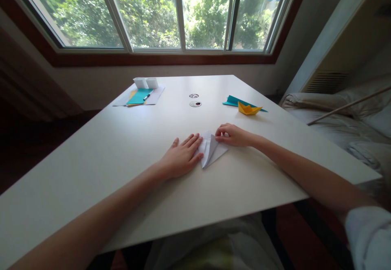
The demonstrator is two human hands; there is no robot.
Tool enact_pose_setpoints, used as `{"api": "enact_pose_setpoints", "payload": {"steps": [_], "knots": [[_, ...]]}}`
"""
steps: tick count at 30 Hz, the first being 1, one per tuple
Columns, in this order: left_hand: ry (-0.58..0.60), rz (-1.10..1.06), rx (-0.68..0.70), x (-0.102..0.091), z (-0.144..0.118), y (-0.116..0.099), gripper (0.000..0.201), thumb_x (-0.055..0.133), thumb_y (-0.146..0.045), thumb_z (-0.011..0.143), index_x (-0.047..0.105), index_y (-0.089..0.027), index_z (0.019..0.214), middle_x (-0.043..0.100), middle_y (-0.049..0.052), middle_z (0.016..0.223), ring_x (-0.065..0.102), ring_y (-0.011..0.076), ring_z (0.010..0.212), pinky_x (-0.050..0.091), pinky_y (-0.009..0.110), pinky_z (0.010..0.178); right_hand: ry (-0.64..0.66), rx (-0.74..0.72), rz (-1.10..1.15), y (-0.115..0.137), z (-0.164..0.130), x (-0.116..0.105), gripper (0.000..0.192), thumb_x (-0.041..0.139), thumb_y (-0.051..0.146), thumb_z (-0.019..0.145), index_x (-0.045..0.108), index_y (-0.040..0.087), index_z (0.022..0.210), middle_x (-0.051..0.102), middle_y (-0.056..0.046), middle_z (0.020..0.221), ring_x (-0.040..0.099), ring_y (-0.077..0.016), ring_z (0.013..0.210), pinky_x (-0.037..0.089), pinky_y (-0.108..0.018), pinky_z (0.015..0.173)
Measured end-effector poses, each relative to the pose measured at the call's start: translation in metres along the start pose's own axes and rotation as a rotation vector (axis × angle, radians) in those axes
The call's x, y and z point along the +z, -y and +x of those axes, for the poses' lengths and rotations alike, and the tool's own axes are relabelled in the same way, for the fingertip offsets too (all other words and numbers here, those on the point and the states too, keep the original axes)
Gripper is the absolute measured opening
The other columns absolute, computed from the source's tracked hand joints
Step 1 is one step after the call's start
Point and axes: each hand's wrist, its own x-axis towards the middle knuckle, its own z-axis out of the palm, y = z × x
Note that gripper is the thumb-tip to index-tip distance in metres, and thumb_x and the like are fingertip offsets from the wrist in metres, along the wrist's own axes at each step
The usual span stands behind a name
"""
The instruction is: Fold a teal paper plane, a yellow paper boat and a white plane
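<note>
A folded piece of white paper point(210, 151) lies on the white table in front of me, with one flap raised and a pointed corner toward me. My left hand point(183, 156) rests flat on its left side, fingers stretched out and slightly spread. At the upper right of the paper, my right hand point(230, 135) has its fingers curled and pinched at the edge of the raised flap. The fingertips partly cover the spot where they meet the paper.
Beyond my right hand sit a yellow paper boat point(249, 108) and a teal folded paper plane point(233, 100). Toward the far left are teal paper point(139, 96), a marker point(148, 95) and white folded pieces point(146, 83). Two round discs point(195, 104) lie mid-table.
</note>
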Motion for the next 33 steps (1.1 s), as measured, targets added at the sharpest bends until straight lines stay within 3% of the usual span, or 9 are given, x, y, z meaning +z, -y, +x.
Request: {"api": "enact_pose_setpoints", "payload": {"steps": [15, 20, 23, 25, 29, 33], "knots": [[-0.019, -0.019, -0.007, -0.002, -0.001, -0.003, 0.059, 0.015, -0.052, 0.091, 0.018, -0.022, 0.142, 0.018, 0.007, 0.148, 0.014, 0.0222, 0.136, 0.015, 0.052, 0.106, -0.114, 0.181, -0.191, 0.019, 0.000, 0.016, 0.016, 0.055, 0.034, 0.082, 0.060, 0.019, 0.081, 0.060, -0.006, 0.086, 0.052, -0.0183, 0.086, 0.038, -0.029, 0.075], [-0.193, 0.020, 0.018, -0.004, -0.001, -0.006, 0.041, 0.027, -0.039, 0.093, 0.044, -0.027, 0.128, 0.041, 0.007, 0.136, 0.028, 0.0245, 0.130, 0.022, 0.050, 0.103, -0.158, 0.196, -0.236, 0.016, 0.003, 0.017, 0.014, 0.056, 0.035, 0.081, 0.061, 0.021, 0.082, 0.061, -0.005, 0.091, 0.051, -0.0205, 0.091, 0.036, -0.032, 0.078], [-0.307, 0.020, 0.040, -0.004, 0.003, -0.006, 0.032, 0.038, -0.036, 0.090, 0.059, -0.026, 0.112, 0.054, 0.009, 0.116, 0.047, 0.0243, 0.110, 0.036, 0.044, 0.093, -0.167, 0.189, -0.228, 0.013, 0.004, 0.018, 0.015, 0.056, 0.036, 0.080, 0.061, 0.022, 0.083, 0.061, -0.004, 0.090, 0.051, -0.0205, 0.089, 0.036, -0.033, 0.079], [-0.335, -0.005, 0.063, -0.004, 0.007, -0.005, 0.029, 0.043, -0.035, 0.089, 0.063, -0.023, 0.106, 0.056, 0.009, 0.105, 0.051, 0.0226, 0.098, 0.042, 0.038, 0.085, -0.172, 0.190, -0.218, 0.012, 0.003, 0.019, 0.015, 0.056, 0.036, 0.080, 0.061, 0.022, 0.083, 0.061, -0.004, 0.089, 0.052, -0.0201, 0.088, 0.036, -0.033, 0.078], [-0.313, -0.048, 0.134, -0.004, 0.014, -0.002, 0.029, 0.045, -0.031, 0.088, 0.060, -0.019, 0.109, 0.057, 0.009, 0.099, 0.050, 0.0216, 0.094, 0.043, 0.035, 0.084, -0.189, 0.198, -0.194, 0.012, 0.002, 0.020, 0.015, 0.056, 0.036, 0.079, 0.059, 0.022, 0.084, 0.059, -0.004, 0.089, 0.052, -0.0188, 0.086, 0.036, -0.032, 0.077], [-0.283, -0.033, 0.177, -0.004, 0.015, 0.000, 0.037, 0.041, -0.028, 0.090, 0.047, -0.027, 0.126, 0.053, 0.007, 0.101, 0.049, 0.0203, 0.093, 0.042, 0.036, 0.084, -0.187, 0.236, -0.209, 0.014, 0.002, 0.020, 0.018, 0.055, 0.038, 0.079, 0.058, 0.021, 0.083, 0.058, -0.004, 0.090, 0.052, -0.0188, 0.086, 0.037, -0.032, 0.077]]}}
